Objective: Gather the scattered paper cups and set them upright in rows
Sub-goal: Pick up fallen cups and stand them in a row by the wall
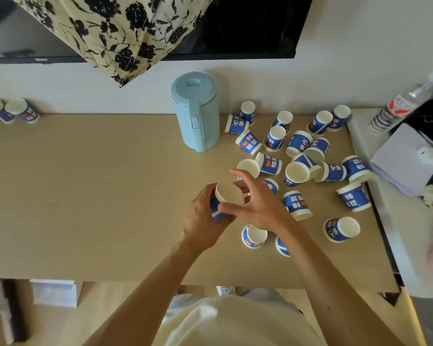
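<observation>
White shirt (pixel 235 323); left hand (pixel 202 217), right hand (pixel 260 208), both holding empty cup (pixel 229 194)

Paper cups carry white Chinese characters on a blue band, and only some can be read.

- cup near far edge (pixel 249 143): "柿", "如", "意".
- lying cup just nearer (pixel 270 164): "如" plus a partly readable character.
- tipped cup at far edge (pixel 235 124): "心", "事", sideways.
- cup near right edge (pixel 353 197): "柿", "如意", upside down.
- cup toward the middle (pixel 298 204): same print, also inverted.
- cup at far-left corner (pixel 26 113): "如意".
- held cup (pixel 220 208): print covered by the left hand (pixel 205 216).
- bottle label (pixel 399 106), red and white: unreadable.
- mark on screen frame (pixel 41 59): too blurred.
</observation>
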{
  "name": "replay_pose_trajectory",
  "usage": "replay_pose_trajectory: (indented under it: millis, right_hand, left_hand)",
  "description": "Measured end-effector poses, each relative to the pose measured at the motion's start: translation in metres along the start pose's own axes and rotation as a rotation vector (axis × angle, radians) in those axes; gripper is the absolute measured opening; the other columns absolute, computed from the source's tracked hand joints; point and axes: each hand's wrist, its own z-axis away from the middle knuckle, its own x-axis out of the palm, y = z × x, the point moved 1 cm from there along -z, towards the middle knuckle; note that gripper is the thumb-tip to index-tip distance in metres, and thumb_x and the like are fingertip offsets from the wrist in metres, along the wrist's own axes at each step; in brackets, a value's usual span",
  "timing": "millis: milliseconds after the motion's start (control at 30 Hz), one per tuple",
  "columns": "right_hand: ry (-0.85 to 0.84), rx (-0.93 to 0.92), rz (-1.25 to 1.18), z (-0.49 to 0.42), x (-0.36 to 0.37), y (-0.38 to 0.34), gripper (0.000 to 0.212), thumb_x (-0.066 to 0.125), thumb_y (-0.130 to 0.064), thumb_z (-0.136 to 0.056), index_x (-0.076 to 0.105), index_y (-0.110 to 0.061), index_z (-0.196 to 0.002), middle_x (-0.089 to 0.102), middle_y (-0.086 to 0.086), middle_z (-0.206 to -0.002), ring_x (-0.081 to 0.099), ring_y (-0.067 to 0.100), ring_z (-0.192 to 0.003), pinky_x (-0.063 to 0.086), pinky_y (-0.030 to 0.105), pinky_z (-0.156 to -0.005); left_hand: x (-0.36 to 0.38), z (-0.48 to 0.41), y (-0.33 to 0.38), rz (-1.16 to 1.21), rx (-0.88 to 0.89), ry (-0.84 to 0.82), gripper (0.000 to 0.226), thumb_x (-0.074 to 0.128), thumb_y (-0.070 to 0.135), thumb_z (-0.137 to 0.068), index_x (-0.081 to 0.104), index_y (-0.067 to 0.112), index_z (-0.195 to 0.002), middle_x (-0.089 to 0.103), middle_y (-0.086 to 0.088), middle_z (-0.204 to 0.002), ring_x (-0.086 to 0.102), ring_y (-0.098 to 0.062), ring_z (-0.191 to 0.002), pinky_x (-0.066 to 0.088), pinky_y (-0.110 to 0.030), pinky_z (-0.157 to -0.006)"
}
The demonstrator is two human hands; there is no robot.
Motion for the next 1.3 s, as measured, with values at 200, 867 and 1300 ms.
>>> replay_pose_trajectory:
  millis: [200,867,1300]
  right_hand:
    - [0.059,0.223,0.362,0.0,0.002,0.032,0.052,0.058,-0.048,-0.097,0.05,-0.017,-0.138,0.061,0.007,-0.131,0.06,0.027,-0.119,0.048,0.035,-0.09]
    - [-0.157,0.218,1.013,0.011,0.075,0.081,0.061,0.071,-0.047,-0.083,0.046,-0.021,-0.132,0.064,0.0,-0.122,0.063,0.021,-0.113,0.049,0.036,-0.091]
    - [0.286,0.3,-0.289,-0.001,0.11,-0.021,0.068,0.093,-0.025,-0.07,0.051,-0.025,-0.123,0.064,0.001,-0.098,0.066,0.013,-0.08,0.051,0.025,-0.066]
  left_hand:
    - [-0.016,0.005,-0.015,0.006,-0.138,0.078,0.057,0.089,0.014,-0.067,0.059,0.02,-0.115,0.063,0.023,-0.098,0.056,0.018,-0.093,0.043,-0.001,-0.073]
    - [-0.063,0.045,-0.036,-0.007,-0.223,0.183,0.061,0.088,0.014,-0.072,0.056,0.019,-0.124,0.055,0.031,-0.103,0.054,0.024,-0.098,0.044,0.0,-0.075]
    - [-0.158,0.067,-0.068,0.08,-0.228,0.246,0.056,0.085,0.02,-0.074,0.051,0.034,-0.114,0.061,0.024,-0.098,0.054,0.021,-0.09,0.042,0.0,-0.066]
